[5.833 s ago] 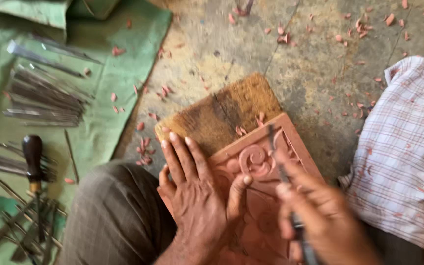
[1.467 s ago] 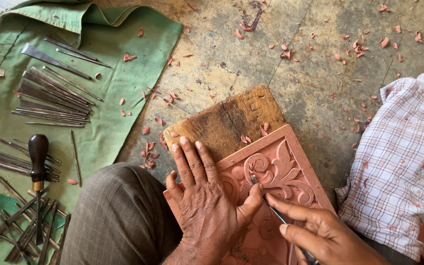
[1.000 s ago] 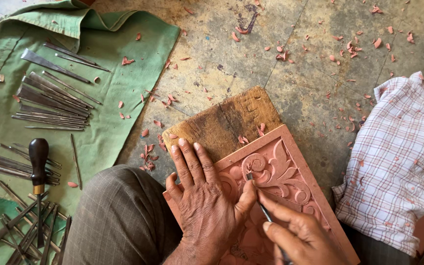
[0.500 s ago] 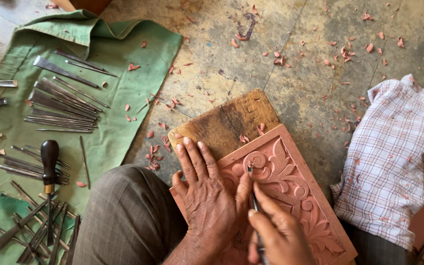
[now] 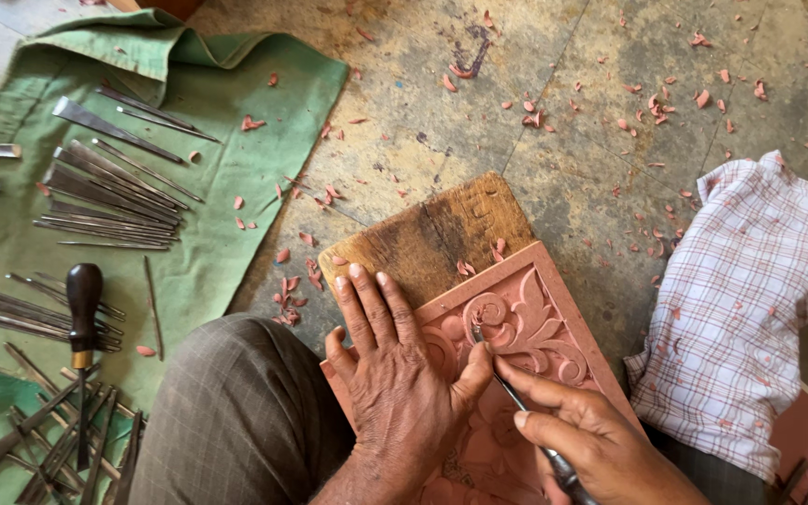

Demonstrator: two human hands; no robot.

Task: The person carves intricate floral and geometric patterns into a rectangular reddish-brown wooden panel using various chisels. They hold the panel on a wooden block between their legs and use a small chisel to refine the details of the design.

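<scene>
head view, looking down at a stone floor (image 5: 554,140) strewn with pink shavings (image 5: 652,103). the carved pink panel (image 5: 535,327), worked with scrolls and leaves, lies partly on a worn wooden board (image 5: 432,234) near the middle of the floor, its lower end hidden under the hands. the left hand (image 5: 395,383) rests flat on the panel's left half, fingers spread and pointing toward the board, the thumb pressed against the tool shaft. the right hand (image 5: 591,440), at the lower edge of the frame, pinches a slender metal carving tool (image 5: 516,402) between thumb and fingers; the tool's tip touches the scroll relief just beside the left thumb. a knee in grey checked cloth (image 5: 236,411) sits left of the panel. on the floor's left side a green cloth (image 5: 226,140) carries rows of steel chisels (image 5: 114,187) and a dark-handled tool (image 5: 83,299). a checked shirt (image 5: 750,299) lies bunched at the right edge
</scene>
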